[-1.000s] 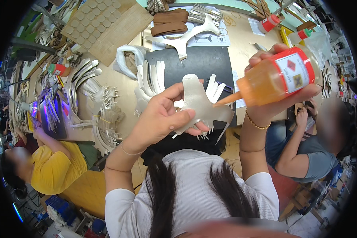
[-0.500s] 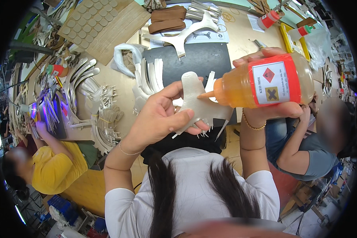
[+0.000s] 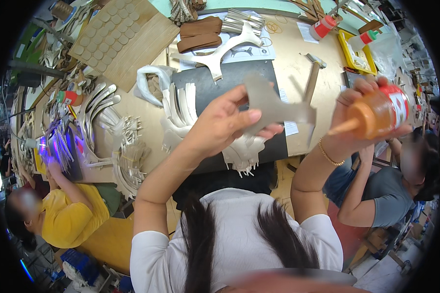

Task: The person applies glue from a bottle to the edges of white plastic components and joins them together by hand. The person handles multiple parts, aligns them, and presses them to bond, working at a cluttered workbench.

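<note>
Between the thumb and fingers of my left hand (image 3: 222,119) is a flat, branched leather piece (image 3: 271,105), greyish and slightly blurred. It hangs over the black mat (image 3: 271,134). My right hand (image 3: 344,110) grips a glue bottle (image 3: 371,117) with amber liquid, a red-and-white label and a tapered orange nozzle. The bottle is tilted, its nozzle pointing left and down, apart from the leather piece. Below my left hand, a bunch of pale branched pieces (image 3: 244,152) lies at the mat's near edge. Long pale strips (image 3: 185,100) fan out at the mat's left side.
A hammer (image 3: 312,80) lies right of the mat. Beyond the mat are a large Y-shaped piece (image 3: 215,57) and brown strips (image 3: 200,35). A yellow tray (image 3: 346,48) stands far right, and a white bag (image 3: 149,80) sits left. People (image 3: 73,215) sit at both sides.
The bottle has moved right and lower, its nozzle leaving the leather piece. My left hand has shifted right and up, turning the piece. The hammer has come into fuller view.
</note>
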The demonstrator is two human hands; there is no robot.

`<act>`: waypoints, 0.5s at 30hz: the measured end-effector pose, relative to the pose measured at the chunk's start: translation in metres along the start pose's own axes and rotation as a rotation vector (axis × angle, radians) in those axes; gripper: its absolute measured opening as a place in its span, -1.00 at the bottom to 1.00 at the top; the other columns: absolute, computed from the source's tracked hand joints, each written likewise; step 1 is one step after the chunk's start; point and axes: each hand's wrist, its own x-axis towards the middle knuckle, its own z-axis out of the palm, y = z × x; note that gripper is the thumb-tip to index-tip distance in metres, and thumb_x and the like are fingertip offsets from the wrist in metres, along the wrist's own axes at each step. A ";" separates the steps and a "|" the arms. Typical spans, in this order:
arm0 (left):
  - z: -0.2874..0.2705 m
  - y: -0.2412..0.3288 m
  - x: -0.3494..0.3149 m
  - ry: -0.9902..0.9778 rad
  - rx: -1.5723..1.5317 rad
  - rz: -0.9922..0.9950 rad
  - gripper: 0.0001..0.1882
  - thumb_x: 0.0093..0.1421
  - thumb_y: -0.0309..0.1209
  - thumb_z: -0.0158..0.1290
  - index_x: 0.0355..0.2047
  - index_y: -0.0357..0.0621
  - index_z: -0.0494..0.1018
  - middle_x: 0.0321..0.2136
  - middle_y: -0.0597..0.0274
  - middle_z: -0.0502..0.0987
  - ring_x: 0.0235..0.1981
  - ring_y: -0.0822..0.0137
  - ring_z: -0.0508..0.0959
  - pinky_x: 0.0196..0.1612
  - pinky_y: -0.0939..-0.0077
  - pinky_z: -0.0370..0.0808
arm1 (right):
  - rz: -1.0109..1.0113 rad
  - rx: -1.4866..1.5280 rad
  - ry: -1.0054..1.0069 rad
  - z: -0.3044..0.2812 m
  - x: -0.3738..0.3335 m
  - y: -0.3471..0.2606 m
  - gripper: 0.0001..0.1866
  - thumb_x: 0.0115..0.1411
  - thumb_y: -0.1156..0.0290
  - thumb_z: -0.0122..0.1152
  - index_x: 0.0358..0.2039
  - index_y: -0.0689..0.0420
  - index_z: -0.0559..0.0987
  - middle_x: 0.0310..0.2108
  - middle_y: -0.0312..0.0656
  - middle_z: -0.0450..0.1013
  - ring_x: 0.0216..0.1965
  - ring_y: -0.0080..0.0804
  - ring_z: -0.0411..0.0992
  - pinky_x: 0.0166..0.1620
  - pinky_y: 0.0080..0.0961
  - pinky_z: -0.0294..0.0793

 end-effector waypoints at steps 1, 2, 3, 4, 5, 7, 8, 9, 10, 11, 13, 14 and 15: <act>-0.007 -0.005 0.016 -0.033 -0.004 0.023 -0.47 0.23 -0.39 0.01 0.14 -0.33 0.12 -0.10 0.02 0.44 -0.14 0.13 0.54 -0.16 0.40 0.55 | -0.025 -0.012 -0.004 0.002 -0.001 -0.010 0.02 -0.11 -0.30 0.26 0.10 0.27 0.17 -0.10 -0.01 0.29 -0.04 -0.13 0.30 -0.01 -0.15 0.40; -0.013 -0.012 0.033 -0.087 -0.026 0.068 -0.49 0.23 -0.40 0.02 0.12 -0.32 0.15 -0.10 0.03 0.44 -0.13 0.13 0.54 -0.16 0.41 0.55 | -0.046 -0.030 -0.031 0.004 -0.003 -0.019 0.01 -0.11 -0.29 0.28 0.10 0.27 0.17 -0.10 -0.02 0.29 -0.06 -0.16 0.31 0.01 -0.16 0.38; -0.020 -0.020 0.052 -0.089 -0.059 0.114 -0.53 0.21 -0.41 0.03 0.08 -0.31 0.20 -0.10 0.04 0.44 -0.15 0.18 0.55 -0.19 0.45 0.54 | -0.117 -0.101 -0.001 0.005 -0.007 -0.023 -0.02 -0.11 -0.29 0.27 0.07 0.27 0.21 -0.13 -0.07 0.27 -0.09 -0.22 0.32 -0.06 -0.23 0.42; -0.028 -0.027 0.070 -0.038 -0.019 0.114 -0.54 0.21 -0.43 0.03 0.07 -0.31 0.21 -0.10 0.04 0.44 -0.16 0.20 0.55 -0.20 0.46 0.54 | -0.140 -0.145 0.037 0.006 -0.009 -0.029 -0.07 -0.10 -0.24 0.29 0.02 0.29 0.25 -0.17 -0.09 0.27 -0.11 -0.26 0.32 -0.10 -0.30 0.44; -0.037 -0.033 0.089 0.002 0.011 0.131 -0.55 0.20 -0.45 0.03 0.07 -0.31 0.22 -0.10 0.04 0.44 -0.17 0.23 0.55 -0.22 0.47 0.55 | -0.158 -0.194 0.063 0.007 -0.012 -0.034 -0.12 -0.10 -0.18 0.32 -0.02 0.31 0.28 -0.21 -0.11 0.27 -0.13 -0.30 0.33 -0.13 -0.38 0.46; -0.061 -0.043 0.120 0.111 0.113 0.157 -0.60 0.19 -0.50 0.01 0.03 -0.33 0.26 -0.14 0.06 0.46 -0.23 0.27 0.57 -0.28 0.51 0.55 | -0.209 -0.256 0.141 0.007 -0.018 -0.041 -0.16 -0.08 -0.14 0.34 -0.05 0.31 0.31 -0.25 -0.13 0.27 -0.19 -0.34 0.35 -0.18 -0.43 0.49; -0.073 -0.046 0.133 0.177 0.187 0.166 -0.62 0.18 -0.54 0.00 0.01 -0.35 0.29 -0.18 0.08 0.48 -0.27 0.30 0.59 -0.32 0.54 0.56 | -0.183 -0.232 0.154 0.005 -0.020 -0.043 -0.16 -0.08 -0.14 0.34 -0.04 0.31 0.30 -0.25 -0.13 0.27 -0.19 -0.34 0.35 -0.18 -0.42 0.49; -0.086 -0.048 0.143 0.276 0.268 0.159 -0.64 0.17 -0.56 -0.02 -0.01 -0.36 0.32 -0.24 0.10 0.49 -0.32 0.31 0.59 -0.37 0.57 0.56 | -0.170 -0.234 0.164 0.002 -0.022 -0.045 -0.16 -0.08 -0.15 0.33 -0.04 0.30 0.30 -0.25 -0.13 0.27 -0.19 -0.34 0.35 -0.17 -0.42 0.50; -0.099 -0.049 0.149 0.402 0.353 0.114 -0.66 0.16 -0.59 -0.03 -0.03 -0.37 0.34 -0.30 0.13 0.51 -0.37 0.32 0.60 -0.42 0.60 0.56 | -0.168 -0.242 0.180 -0.001 -0.023 -0.047 -0.16 -0.08 -0.15 0.33 -0.03 0.30 0.30 -0.25 -0.13 0.27 -0.19 -0.34 0.35 -0.16 -0.41 0.50; -0.110 -0.050 0.154 0.448 0.481 0.161 -0.67 0.15 -0.59 -0.04 -0.04 -0.37 0.36 -0.34 0.14 0.52 -0.39 0.34 0.60 -0.44 0.63 0.56 | -0.118 -0.173 0.062 -0.006 -0.023 -0.047 -0.03 -0.07 -0.35 0.16 0.04 0.30 0.25 -0.17 -0.10 0.27 -0.11 -0.25 0.32 -0.14 -0.30 0.44; -0.129 -0.048 0.160 0.555 0.708 0.167 -0.67 0.12 -0.54 0.03 -0.07 -0.35 0.42 -0.33 0.09 0.54 -0.36 0.32 0.59 -0.37 0.59 0.55 | -0.114 -0.196 0.090 -0.014 -0.025 -0.048 -0.03 -0.05 -0.37 0.13 0.04 0.30 0.24 -0.16 -0.07 0.28 -0.10 -0.24 0.32 -0.14 -0.30 0.43; -0.137 -0.045 0.162 0.587 0.885 0.225 -0.66 0.10 -0.52 0.05 -0.09 -0.33 0.44 -0.35 0.09 0.55 -0.38 0.33 0.59 -0.36 0.56 0.53 | -0.106 -0.202 0.085 -0.017 -0.026 -0.048 -0.02 -0.05 -0.37 0.11 0.05 0.30 0.24 -0.15 -0.05 0.29 -0.10 -0.23 0.32 -0.14 -0.29 0.43; -0.144 -0.042 0.163 0.624 1.059 0.264 -0.65 0.07 -0.49 0.08 -0.10 -0.31 0.46 -0.37 0.10 0.55 -0.40 0.34 0.58 -0.35 0.54 0.51 | -0.113 -0.180 0.109 -0.020 -0.027 -0.046 -0.02 -0.03 -0.39 0.07 0.06 0.30 0.23 -0.14 -0.01 0.30 -0.11 -0.18 0.34 -0.14 -0.25 0.46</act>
